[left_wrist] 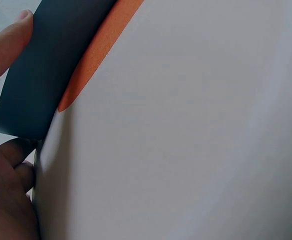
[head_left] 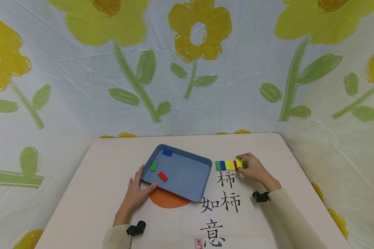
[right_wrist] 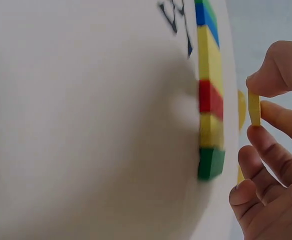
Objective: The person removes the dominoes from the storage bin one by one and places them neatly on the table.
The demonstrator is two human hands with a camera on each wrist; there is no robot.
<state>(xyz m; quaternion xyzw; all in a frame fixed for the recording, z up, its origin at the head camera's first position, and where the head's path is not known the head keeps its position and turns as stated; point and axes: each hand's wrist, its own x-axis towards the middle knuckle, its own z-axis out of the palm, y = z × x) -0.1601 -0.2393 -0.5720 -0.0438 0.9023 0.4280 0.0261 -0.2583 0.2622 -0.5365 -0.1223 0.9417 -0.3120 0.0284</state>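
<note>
My right hand (head_left: 255,170) pinches a small yellow block (right_wrist: 254,109) between thumb and fingertips, just over a row of coloured blocks. That row holds a green block at the left end, then a blue block (head_left: 222,165), two yellow ones, a red block (right_wrist: 210,97), another yellow and a green block (right_wrist: 211,164) at the right end. My left hand (head_left: 135,194) grips the near left corner of a blue-grey tray (head_left: 187,166), thumb on its front side and fingers along its left. Inside the tray lie a blue block (head_left: 167,153), a green block (head_left: 154,166) and a red block (head_left: 162,176).
A white sheet with black brush characters (head_left: 213,233) and a red seal (head_left: 198,243) covers part of the table (head_left: 90,193). An orange printed shape (head_left: 169,200) shows from under the tray's front. A flowered cloth (head_left: 237,103) hangs behind the table.
</note>
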